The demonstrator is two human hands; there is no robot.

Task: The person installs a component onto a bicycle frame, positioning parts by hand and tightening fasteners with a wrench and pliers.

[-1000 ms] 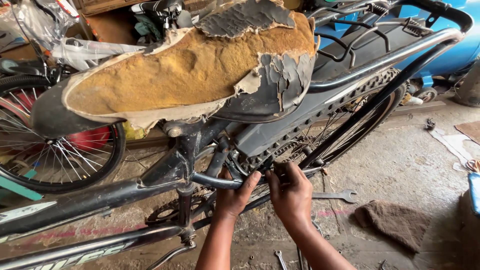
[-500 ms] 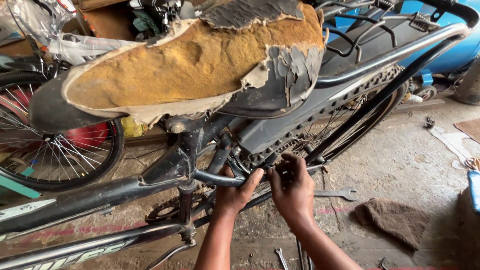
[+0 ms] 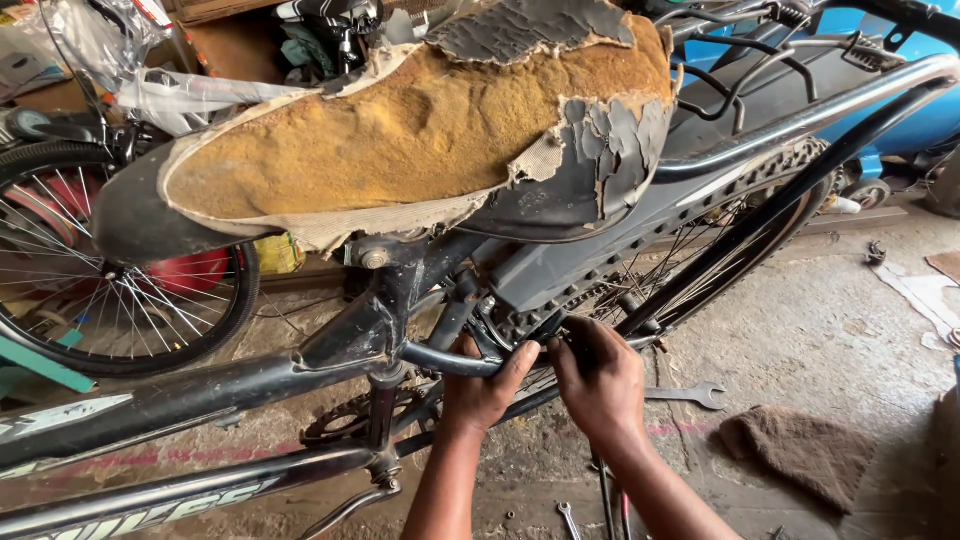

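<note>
Curved black frame tube [image 3: 440,358] runs low under the seat, long axis roughly left to right, bending up at its right end toward the rear wheel [image 3: 700,240] and the toothed black guard [image 3: 560,300] beside it. Both hands sit on this spot, just below and in front of the tube. Left hand [image 3: 480,385] is wrapped over the tube from beneath, fingers curled closed around it, thumb lying along the top. Right hand [image 3: 600,385] is just to the right, touching the left thumb's side, fingers bunched tight around a small dark part [image 3: 572,335] where the tube meets the slanting stay [image 3: 740,250]; cannot tell what that part is, the knuckles hide it. Right hand is nearer the joint, left nearer the seat post [image 3: 385,300]. Above both, the torn seat [image 3: 420,140] with bare yellow foam overhangs the work. On the floor [image 3: 840,330] to the right of the right hand lies an open-ended spanner [image 3: 690,395], near but not touched; further right, a brown rag [image 3: 800,450]. More small tools [image 3: 568,518] lie below the wrists.
</note>
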